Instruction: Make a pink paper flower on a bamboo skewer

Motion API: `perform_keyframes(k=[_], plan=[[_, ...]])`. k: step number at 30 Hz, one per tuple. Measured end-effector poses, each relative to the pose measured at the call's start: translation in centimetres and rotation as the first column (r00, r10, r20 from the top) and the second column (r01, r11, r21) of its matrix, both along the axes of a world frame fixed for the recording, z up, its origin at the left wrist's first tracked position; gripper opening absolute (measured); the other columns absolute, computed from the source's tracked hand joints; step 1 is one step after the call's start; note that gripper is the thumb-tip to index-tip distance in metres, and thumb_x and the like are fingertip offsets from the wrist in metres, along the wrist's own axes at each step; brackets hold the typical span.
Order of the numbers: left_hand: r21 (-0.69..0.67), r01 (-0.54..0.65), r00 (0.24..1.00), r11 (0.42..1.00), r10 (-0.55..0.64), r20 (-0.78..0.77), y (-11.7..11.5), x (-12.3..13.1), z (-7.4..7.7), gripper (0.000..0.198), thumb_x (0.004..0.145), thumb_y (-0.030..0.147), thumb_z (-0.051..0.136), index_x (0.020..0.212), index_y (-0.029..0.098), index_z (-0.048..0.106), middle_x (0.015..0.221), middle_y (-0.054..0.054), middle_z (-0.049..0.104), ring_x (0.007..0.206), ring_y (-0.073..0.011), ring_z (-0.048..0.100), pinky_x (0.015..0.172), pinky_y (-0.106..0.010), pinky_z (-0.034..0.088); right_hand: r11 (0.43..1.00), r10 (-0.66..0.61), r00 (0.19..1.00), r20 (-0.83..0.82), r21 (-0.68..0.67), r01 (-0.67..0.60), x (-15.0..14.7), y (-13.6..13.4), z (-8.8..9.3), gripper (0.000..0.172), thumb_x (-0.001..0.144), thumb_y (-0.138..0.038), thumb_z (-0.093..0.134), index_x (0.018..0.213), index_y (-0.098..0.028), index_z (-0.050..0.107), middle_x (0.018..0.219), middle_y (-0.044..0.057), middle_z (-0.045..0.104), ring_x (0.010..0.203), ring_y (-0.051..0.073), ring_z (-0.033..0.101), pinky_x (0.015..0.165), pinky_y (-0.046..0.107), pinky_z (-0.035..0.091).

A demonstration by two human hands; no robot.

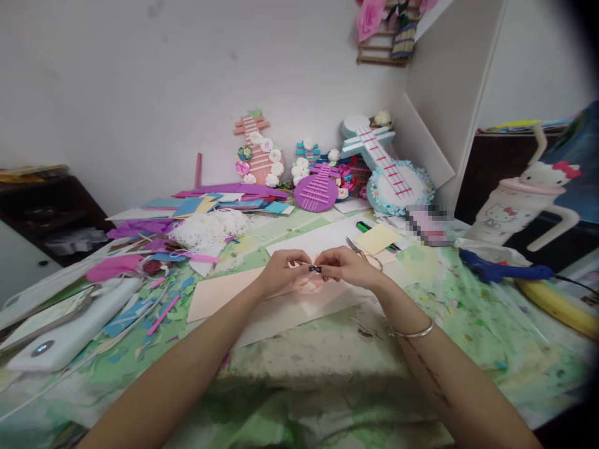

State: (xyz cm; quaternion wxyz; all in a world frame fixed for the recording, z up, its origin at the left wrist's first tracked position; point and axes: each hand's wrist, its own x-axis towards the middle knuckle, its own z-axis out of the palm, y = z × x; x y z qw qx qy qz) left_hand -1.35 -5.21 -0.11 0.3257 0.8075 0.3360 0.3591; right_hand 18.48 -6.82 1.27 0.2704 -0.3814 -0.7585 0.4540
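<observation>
My left hand (286,272) and my right hand (347,267) meet above the middle of the table, with both thumb tips together and the fingers closed in a pinch. A small dark spot (315,269) shows where the thumbs meet; whether it is painted nails or a small object I cannot make out. Whatever the fingers hold is mostly hidden. Beneath the hands lie pale peach paper sheets (224,293), lit brightly under the fingers. Just beyond my right hand rest scissors (354,246) and a yellow paper piece (377,237).
Decorated lute-shaped crafts (316,190) stand against the wall. To the left are white paper shreds (210,227), coloured scraps and a white power bank (75,324). On the right are a blue glue gun (503,269), a banana (556,305) and a tilted-looking tumbler (510,209).
</observation>
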Motion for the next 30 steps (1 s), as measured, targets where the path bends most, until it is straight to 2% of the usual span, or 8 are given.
perform_keyframes(k=[6, 15, 19, 30], plan=[[-0.042, -0.021, 1.000, 0.999, 0.021, 0.010, 0.25, 0.06, 0.01, 0.017, 0.073, 0.029, 0.061, 0.070, 0.014, 0.067, 0.067, -0.001, 0.064, 0.063, -0.0111, 0.051, 0.059, -0.021, 0.038, 1.000, -0.017, 0.999, -0.027, -0.007, 0.017, -0.03, 0.10, -0.06, 0.016, 0.072, -0.023, 0.055, 0.082, -0.013, 0.063, 0.059, -0.002, 0.053, 0.052, 0.006, 0.043, 0.046, 0.018, 0.031], [-0.181, -0.009, 0.998, 0.983, 0.022, 0.067, 0.08, 0.01, 0.13, 0.018, 0.067, 0.030, 0.066, 0.069, 0.012, 0.067, 0.065, -0.003, 0.064, 0.058, -0.0113, 0.052, 0.054, -0.022, 0.038, 0.999, -0.007, 0.997, -0.070, -0.031, 0.005, 0.00, 0.12, 0.05, 0.019, 0.070, -0.029, 0.063, 0.079, -0.012, 0.065, 0.064, 0.001, 0.061, 0.054, 0.007, 0.047, 0.050, 0.020, 0.035], [-0.157, -0.022, 0.999, 0.987, 0.029, 0.043, 0.03, 0.02, 0.31, 0.018, 0.068, 0.030, 0.066, 0.069, 0.012, 0.068, 0.067, -0.003, 0.065, 0.060, -0.0114, 0.053, 0.056, -0.021, 0.039, 0.999, 0.007, 0.997, -0.075, -0.049, -0.011, -0.05, 0.05, 0.10, 0.022, 0.072, -0.031, 0.062, 0.081, -0.012, 0.063, 0.070, 0.004, 0.065, 0.054, 0.008, 0.049, 0.048, 0.020, 0.036], [-0.117, -0.054, 0.997, 0.992, 0.060, 0.044, 0.17, 0.04, 0.36, 0.022, 0.065, 0.033, 0.068, 0.066, 0.012, 0.063, 0.063, -0.001, 0.061, 0.058, -0.0098, 0.050, 0.052, -0.020, 0.038, 1.000, -0.010, 0.996, -0.087, -0.013, 0.009, -0.09, 0.02, -0.06, 0.026, 0.073, -0.036, 0.062, 0.082, -0.012, 0.061, 0.071, 0.004, 0.065, 0.057, 0.008, 0.051, 0.047, 0.018, 0.033]])
